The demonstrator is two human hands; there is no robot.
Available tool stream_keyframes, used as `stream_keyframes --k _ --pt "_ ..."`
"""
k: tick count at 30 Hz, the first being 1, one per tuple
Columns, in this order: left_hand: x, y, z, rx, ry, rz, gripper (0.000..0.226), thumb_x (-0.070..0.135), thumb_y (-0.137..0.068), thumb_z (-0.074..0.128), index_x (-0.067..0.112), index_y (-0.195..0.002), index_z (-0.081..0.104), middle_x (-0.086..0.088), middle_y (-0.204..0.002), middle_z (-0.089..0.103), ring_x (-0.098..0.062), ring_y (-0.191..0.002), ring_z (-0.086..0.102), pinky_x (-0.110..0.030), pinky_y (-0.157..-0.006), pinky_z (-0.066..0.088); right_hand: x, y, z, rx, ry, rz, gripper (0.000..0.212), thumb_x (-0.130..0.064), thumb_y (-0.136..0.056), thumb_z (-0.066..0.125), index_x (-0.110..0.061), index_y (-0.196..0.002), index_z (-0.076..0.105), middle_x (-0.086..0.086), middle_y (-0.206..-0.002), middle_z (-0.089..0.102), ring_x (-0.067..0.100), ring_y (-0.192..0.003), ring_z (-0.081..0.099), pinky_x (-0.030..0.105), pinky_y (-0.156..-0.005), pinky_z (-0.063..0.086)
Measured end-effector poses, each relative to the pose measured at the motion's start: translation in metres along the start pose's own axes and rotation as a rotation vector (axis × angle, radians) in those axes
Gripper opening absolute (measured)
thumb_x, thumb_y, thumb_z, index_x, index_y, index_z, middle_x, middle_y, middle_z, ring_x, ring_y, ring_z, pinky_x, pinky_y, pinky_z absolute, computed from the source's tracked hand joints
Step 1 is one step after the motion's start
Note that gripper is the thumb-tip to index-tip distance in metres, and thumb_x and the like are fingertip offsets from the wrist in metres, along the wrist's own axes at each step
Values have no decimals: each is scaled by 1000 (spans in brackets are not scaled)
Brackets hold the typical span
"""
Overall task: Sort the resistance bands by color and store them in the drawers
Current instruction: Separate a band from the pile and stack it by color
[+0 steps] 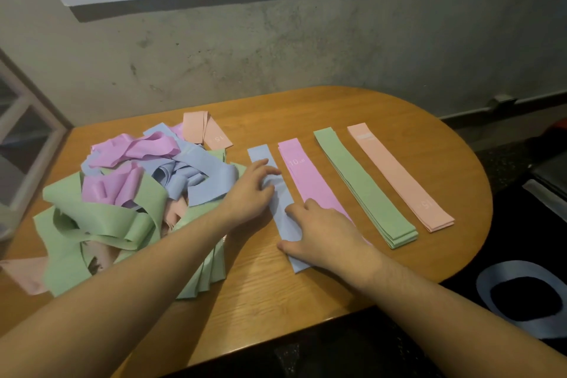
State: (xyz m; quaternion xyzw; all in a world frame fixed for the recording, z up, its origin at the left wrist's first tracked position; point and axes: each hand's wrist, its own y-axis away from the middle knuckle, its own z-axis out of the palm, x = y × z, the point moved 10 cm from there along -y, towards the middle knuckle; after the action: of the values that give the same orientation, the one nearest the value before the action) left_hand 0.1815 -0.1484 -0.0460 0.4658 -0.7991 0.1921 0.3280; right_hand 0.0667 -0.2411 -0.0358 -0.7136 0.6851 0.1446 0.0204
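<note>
Blue band (283, 218) is laid flat on the table (399, 120), smoothed under the left hand (250, 193) and right hand (325, 230), fingers straight and pressing, nothing gripped, probably so it stacks neat. Pink (302, 175), green (365, 187) and peach (399, 175) stacks are lined up beside it by colour; the tangled pile (129, 193) is left unsorted

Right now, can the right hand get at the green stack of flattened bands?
Probably yes. The right hand rests on the blue strip; only the flat pink stack lies between it and the green stack.
</note>
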Motion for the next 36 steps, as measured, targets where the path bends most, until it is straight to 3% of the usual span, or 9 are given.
stream_keyframes --k 6,10,13,16,20,23,27,33,36 --pt "2 39 -4 21 -68 89 27 12 -100 52 22 -121 66 4 -149 46 -8 -136 42 -17 -102 31 -4 10 6 -34 -18 25 55 -59 -92 56 -26 -135 47 4 -125 53 26 -106 61 40 -89 55" --pt "6 60 -23 97 -76 150 26 6 -94 55 17 -112 70 9 -127 58 -3 -118 51 -24 -102 42 -8 15 1 -12 68 19 60 -67 -91 51 -29 -136 45 2 -125 53 24 -104 61 41 -86 56" --pt "5 73 -42 174 -147 225 24 4 -93 59 16 -110 70 9 -118 62 -6 -113 53 -26 -100 42 -10 13 -7 47 102 26 64 -70 -93 44 -33 -145 39 0 -136 49 24 -109 61 39 -86 56" --pt "-15 82 -66 276 -192 190 26 13 -89 59 20 -112 68 9 -116 64 -9 -113 53 -33 -98 44 -16 6 -12 100 -1 -13 55 -66 -96 44 -37 -143 41 -5 -139 50 22 -111 62 39 -87 56" --pt "-46 92 -87 361 -150 81 31 10 -89 59 21 -118 65 9 -121 61 -11 -116 53 -34 -97 44 -29 -5 -13 106 -201 -93 40 -52 -99 52 -37 -136 51 -9 -124 57 10 -99 60 33 -85 54" --pt "-52 97 -85 375 -136 124 28 7 -90 62 16 -116 65 7 -115 63 -11 -111 56 -37 -98 46 -41 -16 -15 124 -391 -138 31 -39 -98 58 -32 -128 60 -10 -109 59 8 -90 59 32 -84 54" --pt "-48 102 -79 426 -185 169 25 14 -86 59 15 -110 66 6 -110 64 -12 -110 55 -42 -95 47 -53 -34 -16 152 -502 -162 26 -28 -96 61 -28 -121 65 -8 -103 59 5 -93 57 20 -78 46" --pt "-49 104 -79 476 -251 175 20 17 -85 59 13 -103 65 2 -99 58 -19 -100 54 -44 -87 48 -78 -74 -18 207 -320 -237 37 -28 -92 61 -24 -128 63 -4 -129 59 16 -122 50 37 -103 44" --pt "-49 105 -77 478 -287 189 21 22 -86 56 13 -103 64 0 -97 57 -23 -96 55 -46 -86 48 -92 -91 -15 199 -182 -277 46 -32 -89 64 -23 -134 57 -1 -137 54 24 -129 46 44 -106 40"
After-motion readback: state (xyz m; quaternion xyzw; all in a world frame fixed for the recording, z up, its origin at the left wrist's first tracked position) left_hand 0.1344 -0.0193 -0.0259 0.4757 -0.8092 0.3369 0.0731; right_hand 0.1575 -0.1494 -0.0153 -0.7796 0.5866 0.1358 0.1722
